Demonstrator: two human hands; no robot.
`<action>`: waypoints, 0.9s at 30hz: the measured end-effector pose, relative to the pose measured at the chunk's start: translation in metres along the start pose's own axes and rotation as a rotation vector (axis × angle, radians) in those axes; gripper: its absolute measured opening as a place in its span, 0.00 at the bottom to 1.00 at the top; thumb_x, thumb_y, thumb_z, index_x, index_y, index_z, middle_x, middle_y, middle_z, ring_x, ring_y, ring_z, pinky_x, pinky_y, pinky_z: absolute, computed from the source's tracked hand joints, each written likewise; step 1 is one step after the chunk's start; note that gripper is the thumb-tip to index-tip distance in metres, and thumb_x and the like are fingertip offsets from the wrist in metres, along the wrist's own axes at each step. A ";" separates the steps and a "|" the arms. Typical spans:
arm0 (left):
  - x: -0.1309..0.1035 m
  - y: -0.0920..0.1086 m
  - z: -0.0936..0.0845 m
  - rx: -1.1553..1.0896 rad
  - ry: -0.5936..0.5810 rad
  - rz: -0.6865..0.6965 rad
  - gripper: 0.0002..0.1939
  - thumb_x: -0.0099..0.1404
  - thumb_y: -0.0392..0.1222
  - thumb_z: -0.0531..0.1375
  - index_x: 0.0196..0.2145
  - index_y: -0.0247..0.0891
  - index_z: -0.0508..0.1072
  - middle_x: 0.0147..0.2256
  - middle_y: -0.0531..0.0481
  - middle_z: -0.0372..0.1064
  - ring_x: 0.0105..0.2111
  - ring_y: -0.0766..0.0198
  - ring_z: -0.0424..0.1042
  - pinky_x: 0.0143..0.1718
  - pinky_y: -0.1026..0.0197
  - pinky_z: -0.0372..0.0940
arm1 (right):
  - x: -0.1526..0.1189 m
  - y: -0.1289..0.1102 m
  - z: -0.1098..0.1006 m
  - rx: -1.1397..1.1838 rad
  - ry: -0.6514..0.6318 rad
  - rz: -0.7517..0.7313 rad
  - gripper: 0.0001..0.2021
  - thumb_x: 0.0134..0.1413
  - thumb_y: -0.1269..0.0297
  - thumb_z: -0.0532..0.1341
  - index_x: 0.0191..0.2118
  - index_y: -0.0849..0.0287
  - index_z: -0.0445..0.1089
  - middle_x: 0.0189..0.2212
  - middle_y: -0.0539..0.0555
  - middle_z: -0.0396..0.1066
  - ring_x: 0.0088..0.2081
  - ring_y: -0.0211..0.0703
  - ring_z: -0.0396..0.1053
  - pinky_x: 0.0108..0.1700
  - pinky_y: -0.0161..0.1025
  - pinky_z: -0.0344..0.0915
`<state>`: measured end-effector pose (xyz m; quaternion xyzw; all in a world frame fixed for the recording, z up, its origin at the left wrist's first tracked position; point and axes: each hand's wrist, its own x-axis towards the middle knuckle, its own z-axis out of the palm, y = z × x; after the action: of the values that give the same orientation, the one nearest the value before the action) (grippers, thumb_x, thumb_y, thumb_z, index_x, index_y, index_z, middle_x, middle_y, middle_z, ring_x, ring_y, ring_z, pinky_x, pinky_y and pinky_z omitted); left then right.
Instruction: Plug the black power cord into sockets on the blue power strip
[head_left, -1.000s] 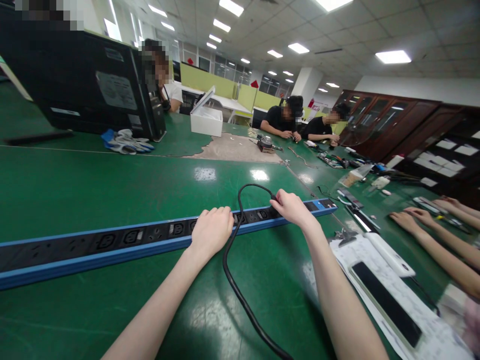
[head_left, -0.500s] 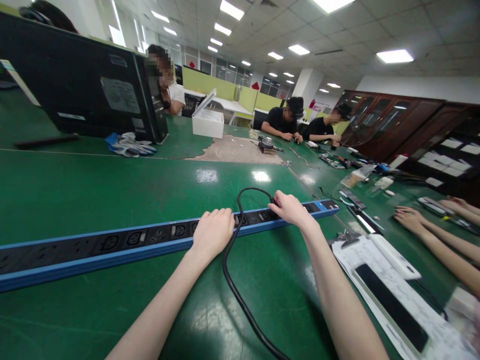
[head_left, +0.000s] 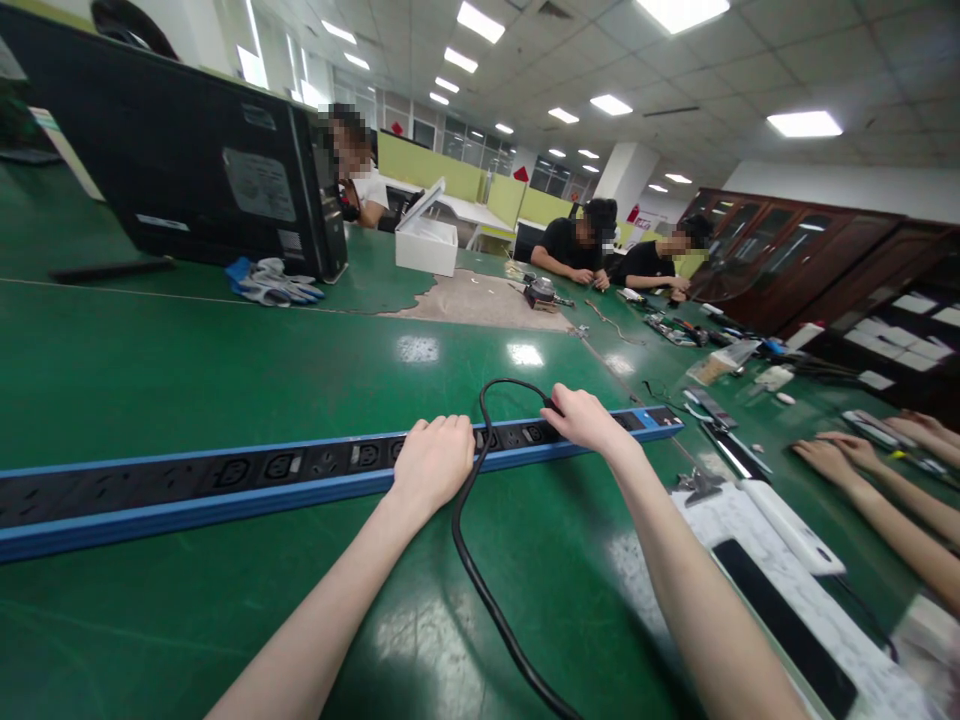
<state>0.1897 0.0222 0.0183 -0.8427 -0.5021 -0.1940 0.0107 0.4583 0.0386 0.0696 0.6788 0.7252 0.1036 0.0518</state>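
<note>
Since the earlier frame my view has swung slightly left; both hands stay at the power strip [head_left: 326, 463]. My left hand [head_left: 435, 460] is clasped over its middle, fingertips hidden. My right hand [head_left: 583, 415] grips the end of the black cable [head_left: 460, 540] against the strip. The strip lies across the green table [head_left: 300, 370], its left end past my view's edge. I see open room toward the gloves [head_left: 274, 283]; the clipboard [head_left: 727, 515] crowds my right forearm.

Power strip [head_left: 180, 492] partly beyond the left edge
</note>
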 end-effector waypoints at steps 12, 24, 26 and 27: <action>-0.002 -0.002 -0.002 -0.037 0.017 -0.006 0.18 0.74 0.42 0.45 0.38 0.37 0.73 0.38 0.40 0.76 0.41 0.52 0.75 0.43 0.52 0.61 | -0.004 -0.006 0.000 -0.041 -0.007 0.015 0.15 0.71 0.51 0.51 0.46 0.59 0.61 0.38 0.62 0.75 0.42 0.54 0.75 0.40 0.39 0.60; -0.005 -0.005 -0.003 -0.068 0.027 0.000 0.16 0.74 0.40 0.46 0.40 0.36 0.73 0.40 0.38 0.76 0.42 0.52 0.75 0.45 0.52 0.61 | -0.007 -0.019 0.000 -0.079 0.019 0.057 0.14 0.72 0.54 0.50 0.49 0.60 0.61 0.38 0.63 0.76 0.41 0.54 0.76 0.39 0.39 0.61; -0.006 -0.005 -0.003 -0.068 0.033 -0.007 0.16 0.74 0.40 0.46 0.40 0.36 0.73 0.40 0.38 0.76 0.42 0.52 0.74 0.45 0.52 0.61 | -0.010 -0.014 0.001 -0.025 0.036 0.068 0.16 0.71 0.51 0.50 0.48 0.59 0.62 0.38 0.61 0.76 0.40 0.52 0.76 0.38 0.38 0.60; -0.006 -0.004 -0.003 -0.068 0.034 -0.008 0.16 0.74 0.41 0.46 0.40 0.36 0.73 0.39 0.39 0.76 0.42 0.52 0.74 0.45 0.52 0.61 | -0.012 -0.010 0.001 0.013 0.028 0.064 0.16 0.71 0.49 0.50 0.47 0.58 0.63 0.37 0.59 0.76 0.40 0.51 0.76 0.38 0.37 0.60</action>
<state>0.1825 0.0186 0.0186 -0.8372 -0.4982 -0.2254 -0.0100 0.4493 0.0256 0.0659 0.7003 0.7044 0.1101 0.0341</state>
